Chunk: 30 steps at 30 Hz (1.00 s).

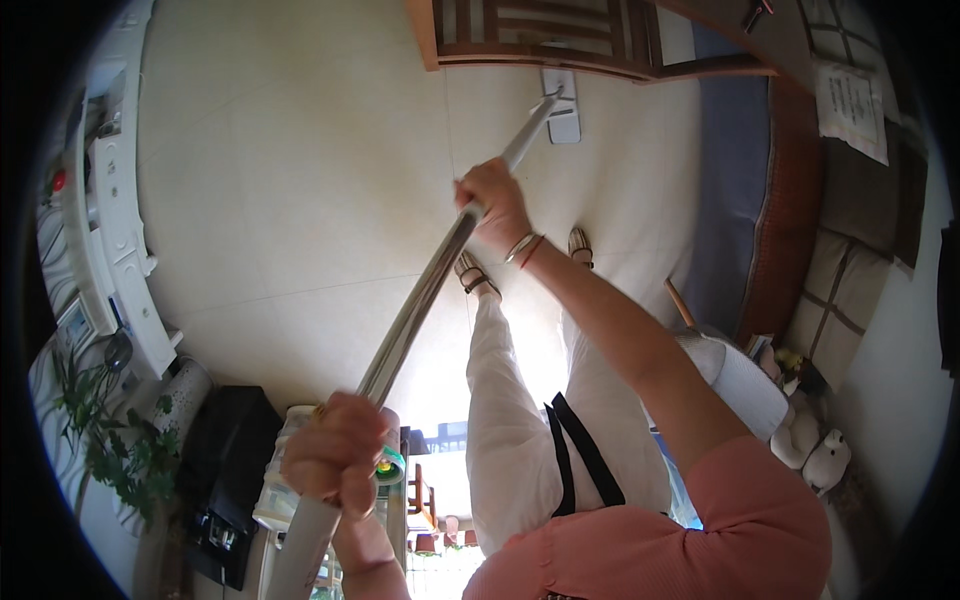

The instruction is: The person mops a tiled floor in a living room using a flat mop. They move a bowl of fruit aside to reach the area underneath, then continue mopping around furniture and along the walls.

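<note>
A flat mop with a long silver-grey pole (pixel 420 300) runs slantwise from the lower left up to the far middle. My left hand (pixel 335 450) is wrapped round the upper part of the pole, close to me. Farther down, my right hand (pixel 492 198) grips the same pole, with a bangle and a red string at its wrist. The flat, pale mop head (pixel 565 128) rests on the floor, its far end reaching under the edge of a wooden slatted piece of furniture (pixel 545 50).
Pale floor tiles (pixel 290 180) spread to the left. White drawers (pixel 130 290) and a leafy plant (pixel 110 430) line the left side. At right stand a sofa with a blue-grey seat (pixel 735 190), a light stool-like seat (pixel 735 385) and a white plush toy (pixel 826 460). My feet stand mid-floor.
</note>
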Tool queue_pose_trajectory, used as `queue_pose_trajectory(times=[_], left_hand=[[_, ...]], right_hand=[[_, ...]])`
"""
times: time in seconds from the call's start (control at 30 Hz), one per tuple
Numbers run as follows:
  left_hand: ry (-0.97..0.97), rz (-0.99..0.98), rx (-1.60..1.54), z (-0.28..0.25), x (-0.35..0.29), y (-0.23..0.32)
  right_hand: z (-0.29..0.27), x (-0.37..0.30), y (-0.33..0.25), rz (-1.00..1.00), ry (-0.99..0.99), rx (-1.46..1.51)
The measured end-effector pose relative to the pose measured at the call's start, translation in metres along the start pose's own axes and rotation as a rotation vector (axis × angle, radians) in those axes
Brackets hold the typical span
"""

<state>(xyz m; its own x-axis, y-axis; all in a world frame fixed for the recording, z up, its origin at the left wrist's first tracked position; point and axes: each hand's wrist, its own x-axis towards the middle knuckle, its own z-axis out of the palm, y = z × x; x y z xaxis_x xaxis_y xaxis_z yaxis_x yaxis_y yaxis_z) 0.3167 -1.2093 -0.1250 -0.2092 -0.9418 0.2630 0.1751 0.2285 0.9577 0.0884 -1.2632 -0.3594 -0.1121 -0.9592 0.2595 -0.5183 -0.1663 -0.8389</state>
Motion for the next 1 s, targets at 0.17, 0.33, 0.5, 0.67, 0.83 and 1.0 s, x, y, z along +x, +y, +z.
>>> queue_pose_trajectory(times=[0.17,0.33,0.5,0.67,0.83,1.0], left_hand=[[0.341,-0.143,0.125,-0.027,-0.044,0.062],[0.628,-0.278,0.157,-0.023,-0.078,0.131],[0.557,-0.186,0.055,-0.002,-0.071,0.132],[0.377,-0.204,-0.064,0.045,-0.055,0.058],[0.02,-0.349,-0.121,0.147,-0.057,-0.041],[-0.361,-0.119,-0.35,0.255,0.004,-0.09]], right_hand=[[0.04,-0.019,-0.065,0.138,-0.529,-0.16],[0.051,-0.04,-0.132,0.089,-0.936,-0.161],[0.019,-0.028,-0.131,0.055,-1.038,-0.178],[-0.059,-0.037,-0.041,0.206,-0.877,-0.279],[-0.187,-0.08,0.079,0.254,-0.527,-0.273],[-0.281,-0.107,0.147,0.295,-0.281,-0.326]])
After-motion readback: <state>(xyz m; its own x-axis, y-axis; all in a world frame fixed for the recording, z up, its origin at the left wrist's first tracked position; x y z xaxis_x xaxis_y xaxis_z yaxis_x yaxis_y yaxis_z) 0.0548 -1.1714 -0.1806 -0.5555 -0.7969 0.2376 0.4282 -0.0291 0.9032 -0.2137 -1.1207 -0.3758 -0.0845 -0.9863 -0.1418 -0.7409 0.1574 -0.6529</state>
